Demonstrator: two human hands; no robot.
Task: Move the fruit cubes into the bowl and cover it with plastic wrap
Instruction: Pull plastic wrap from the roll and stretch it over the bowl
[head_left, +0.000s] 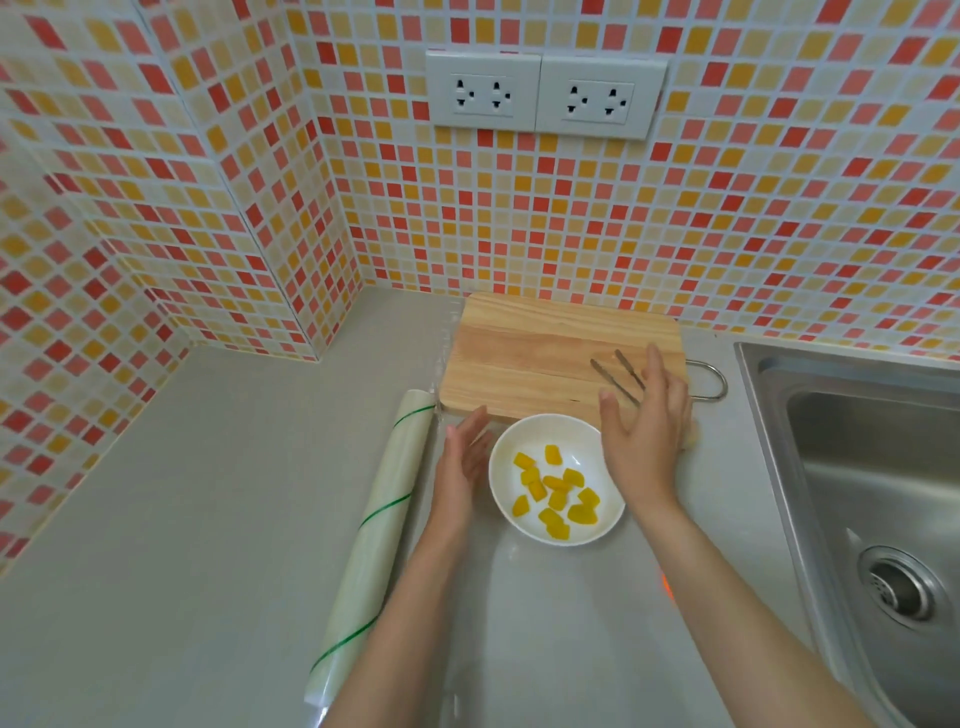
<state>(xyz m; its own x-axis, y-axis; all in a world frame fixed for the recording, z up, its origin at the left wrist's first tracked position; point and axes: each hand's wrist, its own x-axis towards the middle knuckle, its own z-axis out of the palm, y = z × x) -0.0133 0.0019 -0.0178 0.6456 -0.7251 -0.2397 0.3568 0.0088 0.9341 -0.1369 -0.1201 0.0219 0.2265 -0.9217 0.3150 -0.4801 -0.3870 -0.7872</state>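
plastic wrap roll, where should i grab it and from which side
Grip the plastic wrap roll around its bare middle, coming from above and its left. It lies flat, a long cylinder beside the bowl, and the left hand crowds its right side.

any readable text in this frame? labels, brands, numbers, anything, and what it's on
None readable.
Plastic wrap roll: green lines only, no lettering visible.
Wall outlets: plain white plates, no visible markings.
Bowl, cutting board, tongs, sink: no print visible.
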